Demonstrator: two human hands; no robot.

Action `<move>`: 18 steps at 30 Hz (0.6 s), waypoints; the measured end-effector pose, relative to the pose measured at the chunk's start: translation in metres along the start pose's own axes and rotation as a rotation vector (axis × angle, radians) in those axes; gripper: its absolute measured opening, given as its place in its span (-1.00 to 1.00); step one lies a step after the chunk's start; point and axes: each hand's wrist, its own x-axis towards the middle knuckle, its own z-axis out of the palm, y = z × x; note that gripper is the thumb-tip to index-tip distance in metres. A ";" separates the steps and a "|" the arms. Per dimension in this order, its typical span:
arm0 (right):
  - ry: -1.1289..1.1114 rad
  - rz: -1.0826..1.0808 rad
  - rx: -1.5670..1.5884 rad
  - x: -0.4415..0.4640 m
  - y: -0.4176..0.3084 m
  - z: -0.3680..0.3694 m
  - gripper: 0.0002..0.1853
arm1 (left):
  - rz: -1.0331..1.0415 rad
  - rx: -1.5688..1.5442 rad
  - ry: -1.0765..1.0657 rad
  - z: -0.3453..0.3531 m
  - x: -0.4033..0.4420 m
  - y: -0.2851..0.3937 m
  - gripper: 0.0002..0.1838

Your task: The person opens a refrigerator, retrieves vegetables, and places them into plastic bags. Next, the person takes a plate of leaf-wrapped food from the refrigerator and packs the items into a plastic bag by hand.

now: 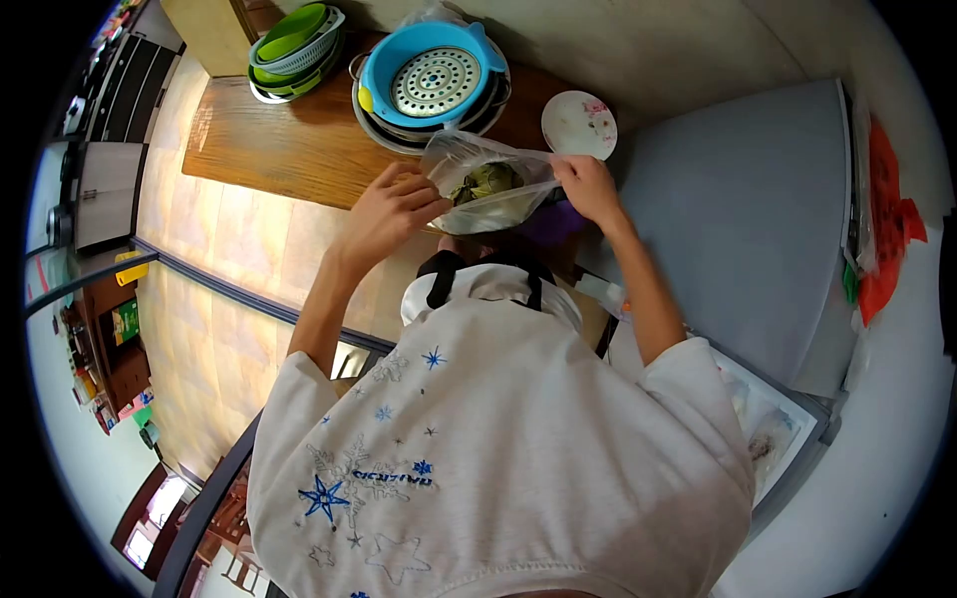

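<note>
A clear plastic bag [508, 211] is stretched between my two hands in front of my body, its mouth spread wide. Inside it lies a dark green, leafy-looking bundle [486, 182]; its exact kind is hard to make out. On the left side, my left hand [399, 202] pinches the bag's edge with curled fingers. My right hand [586, 184] grips the opposite rim between thumb and fingers. Just beyond the bag stands a blue colander [480, 52] with a perforated steel tray [436, 82] in it.
Green and grey baskets [299, 50] are stacked at the left of the wooden table [249, 130]. A floral white plate [580, 125] lies near the wall. To my right is a grey refrigerator [728, 219] with an open compartment [768, 429] below. Red plastic bags [882, 229] hang beyond it.
</note>
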 end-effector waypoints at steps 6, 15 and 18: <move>-0.062 0.089 0.008 -0.008 0.004 0.030 -0.49 | -0.074 -0.086 0.016 0.022 -0.008 -0.033 -0.79; 0.065 0.189 0.100 -0.024 0.006 0.057 -0.53 | -0.864 -0.828 0.276 0.119 -0.033 -0.036 -0.68; 0.131 0.182 0.302 -0.036 0.011 0.067 -0.54 | -0.898 -1.203 0.153 0.139 -0.039 -0.045 -0.48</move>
